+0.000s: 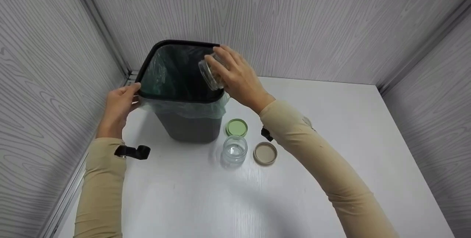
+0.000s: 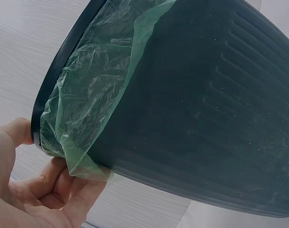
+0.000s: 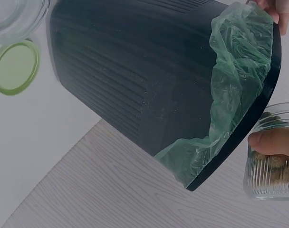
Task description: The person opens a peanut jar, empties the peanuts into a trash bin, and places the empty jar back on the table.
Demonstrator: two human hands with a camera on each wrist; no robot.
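Observation:
A dark grey bin (image 1: 189,127) lined with a green plastic bag (image 1: 165,72) stands at the back left of the white table. My left hand (image 1: 119,103) grips the bin's black rim at its left corner; in the left wrist view the thumb (image 2: 18,130) lies on the rim (image 2: 54,78). My right hand (image 1: 235,74) holds a ribbed glass jar (image 1: 210,71) tipped on its side over the bin's right edge. The right wrist view shows brownish contents inside the jar (image 3: 273,166).
In front of the bin stand an open, empty glass jar (image 1: 234,150), a green lid (image 1: 236,127) and a beige lid (image 1: 265,153). Grey wood-grain walls (image 1: 48,65) enclose the table (image 1: 349,127) on the left, back and right.

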